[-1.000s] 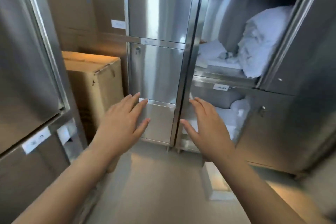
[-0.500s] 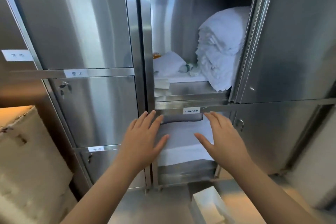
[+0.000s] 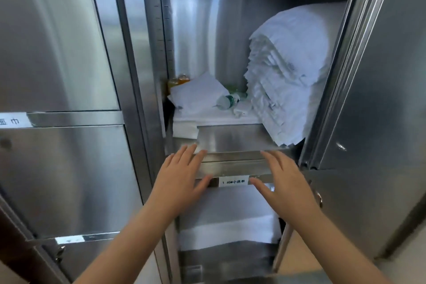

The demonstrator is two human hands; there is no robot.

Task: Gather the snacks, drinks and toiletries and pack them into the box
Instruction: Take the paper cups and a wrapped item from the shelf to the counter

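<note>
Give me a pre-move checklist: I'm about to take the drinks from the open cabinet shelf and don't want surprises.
1. Hands free: left hand and right hand open, holding nothing: ok.
2. Compartment door swung open: ok.
3. Water bottle reachable: lies uncovered on the flat linens: ok.
4. Orange drink clear: partly hidden behind a folded cloth: not ok.
5. Tall linen stack steady: overhangs the shelf edge: cannot tell.
6. Packing box within reach: not in view: cannot tell.
</note>
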